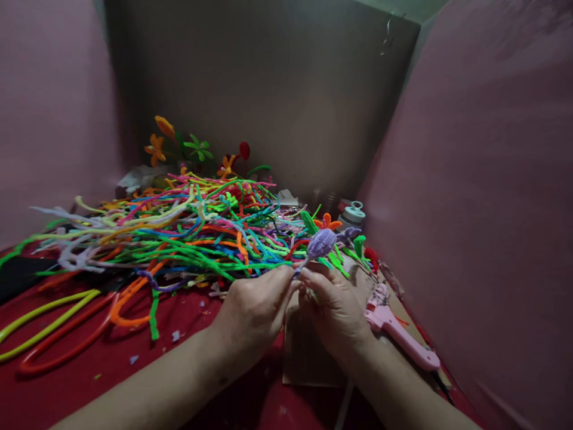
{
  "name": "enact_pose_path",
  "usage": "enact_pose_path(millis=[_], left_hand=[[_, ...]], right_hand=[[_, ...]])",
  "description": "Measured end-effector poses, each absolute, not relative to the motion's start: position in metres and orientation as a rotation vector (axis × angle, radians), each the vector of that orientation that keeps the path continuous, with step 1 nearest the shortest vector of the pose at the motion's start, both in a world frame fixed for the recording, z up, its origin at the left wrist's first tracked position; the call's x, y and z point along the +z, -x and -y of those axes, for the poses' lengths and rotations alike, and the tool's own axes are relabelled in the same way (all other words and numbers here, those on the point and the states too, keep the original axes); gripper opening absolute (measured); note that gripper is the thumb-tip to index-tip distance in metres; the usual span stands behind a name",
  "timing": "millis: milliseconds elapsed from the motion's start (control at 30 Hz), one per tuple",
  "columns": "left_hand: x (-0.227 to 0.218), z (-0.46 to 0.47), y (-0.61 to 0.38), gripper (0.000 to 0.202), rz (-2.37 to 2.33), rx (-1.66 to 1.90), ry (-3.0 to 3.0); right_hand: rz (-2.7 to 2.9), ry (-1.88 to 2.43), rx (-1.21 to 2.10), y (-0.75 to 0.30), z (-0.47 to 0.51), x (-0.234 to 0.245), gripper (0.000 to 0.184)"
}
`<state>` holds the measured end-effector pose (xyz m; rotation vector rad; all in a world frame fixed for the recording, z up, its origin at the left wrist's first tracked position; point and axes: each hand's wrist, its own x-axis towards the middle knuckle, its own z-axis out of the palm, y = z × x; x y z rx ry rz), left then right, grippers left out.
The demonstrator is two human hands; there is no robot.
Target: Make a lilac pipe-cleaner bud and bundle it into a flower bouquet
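Note:
A lavender pipe-cleaner flower bud (321, 243) points up and to the right, its thin stem running down between my two hands. My left hand (259, 304) is closed, with thumb and forefinger pinching the stem just under the bud. From the other side, the fingers of my right hand (333, 307) close on the same stem. The lower part of the stem is hidden behind my fingers. Under my right hand lies a piece of brown cardboard (308, 358).
A large heap of colourful pipe cleaners (197, 239) spreads behind my hands. Scissors with red and yellow handles (67, 352) lie left. A pink glue gun (403, 340) rests at the right. Finished flowers (156, 149) stand at the back, near a lidded bottle (353, 215). Pink walls flank the red cloth.

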<state>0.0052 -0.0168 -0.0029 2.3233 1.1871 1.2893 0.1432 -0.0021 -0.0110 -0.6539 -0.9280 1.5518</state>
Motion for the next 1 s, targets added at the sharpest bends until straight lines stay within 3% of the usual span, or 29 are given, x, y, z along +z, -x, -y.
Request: enact_pose_path(millis=[133,400,567,800,1000], left_hand=[[-0.002,0.015,-0.003,0.016,-1.224,1.307,-2.288],[0.027,0.018,-0.008,0.028,-0.911,1.010,-1.241],[0.023,0.015,0.000,0.017,-0.701,0.786,-0.950],[0.019,0.013,0.003,0.017,-0.576,0.695,-0.924],[0.017,0.020,-0.007,0.016,-1.093,1.057,-1.613]], right_hand=[[1.023,0.690,1.484,-0.142,0.004,-0.011,0.008],[1.101,0.637,1.495,-0.144,0.004,-0.009,0.012],[1.064,0.508,1.667,-0.145,-0.001,-0.007,0.012],[1.053,0.393,1.728,-0.146,-0.005,-0.010,0.015],[0.891,0.531,1.637,-0.143,-0.005,-0.012,0.012]])
